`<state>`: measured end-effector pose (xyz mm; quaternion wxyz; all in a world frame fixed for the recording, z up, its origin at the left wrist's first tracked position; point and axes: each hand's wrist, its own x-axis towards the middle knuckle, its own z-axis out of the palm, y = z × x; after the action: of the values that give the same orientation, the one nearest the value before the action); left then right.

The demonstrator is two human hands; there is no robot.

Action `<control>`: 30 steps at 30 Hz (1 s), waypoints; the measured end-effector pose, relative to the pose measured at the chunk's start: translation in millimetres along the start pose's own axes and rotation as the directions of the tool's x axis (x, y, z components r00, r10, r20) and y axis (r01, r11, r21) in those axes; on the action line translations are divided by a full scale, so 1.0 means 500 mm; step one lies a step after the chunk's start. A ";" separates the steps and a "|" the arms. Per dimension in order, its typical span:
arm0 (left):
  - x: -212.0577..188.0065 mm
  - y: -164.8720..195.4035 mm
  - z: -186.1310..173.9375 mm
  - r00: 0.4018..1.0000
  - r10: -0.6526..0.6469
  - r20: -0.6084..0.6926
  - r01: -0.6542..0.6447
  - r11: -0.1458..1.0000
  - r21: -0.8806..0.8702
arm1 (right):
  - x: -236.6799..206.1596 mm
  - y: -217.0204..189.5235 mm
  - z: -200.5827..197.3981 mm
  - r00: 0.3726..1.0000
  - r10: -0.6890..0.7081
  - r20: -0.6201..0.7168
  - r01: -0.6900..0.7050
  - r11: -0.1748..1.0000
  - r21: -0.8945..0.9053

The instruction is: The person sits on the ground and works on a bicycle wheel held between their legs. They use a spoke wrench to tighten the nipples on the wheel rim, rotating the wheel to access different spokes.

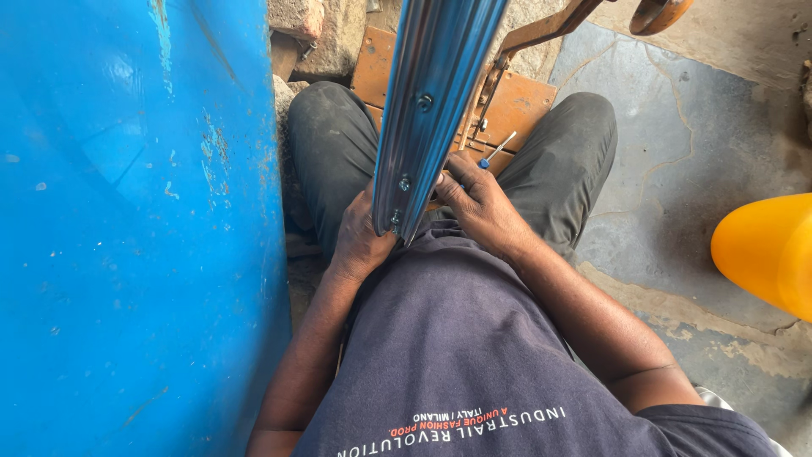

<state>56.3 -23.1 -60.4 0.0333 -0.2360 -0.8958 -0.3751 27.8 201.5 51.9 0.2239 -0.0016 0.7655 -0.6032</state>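
Here the left hand [359, 241] grips the chrome wheel rim [427, 101] at its lower edge. Right hand [478, 203], touching the rim's other side, holds a small blue-handled screwdriver [496, 152].

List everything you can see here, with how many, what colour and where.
Metal rim strip: one, shiny silver, upright at centre, studded with screws.
Screwdriver: one, blue handle, by the right hand.
Drum: one, blue, left side.
Plastic container: one, yellow-orange, right edge.
Metal stand: one, rusty orange, under the strip.
Stone floor: grey, right side.
Left hand: grips the strip's lower end.
Right hand: touches the strip's edge.
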 end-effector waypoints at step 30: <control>-0.001 0.009 -0.005 0.996 0.074 -0.045 -0.073 0.997 0.009 | 0.000 0.006 0.008 0.999 0.054 0.010 -0.055 0.989 0.140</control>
<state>58.7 -22.2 -55.9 0.0681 -0.2601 -0.8870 -0.3754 30.0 198.7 48.7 0.2421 0.0331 0.7204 -0.6491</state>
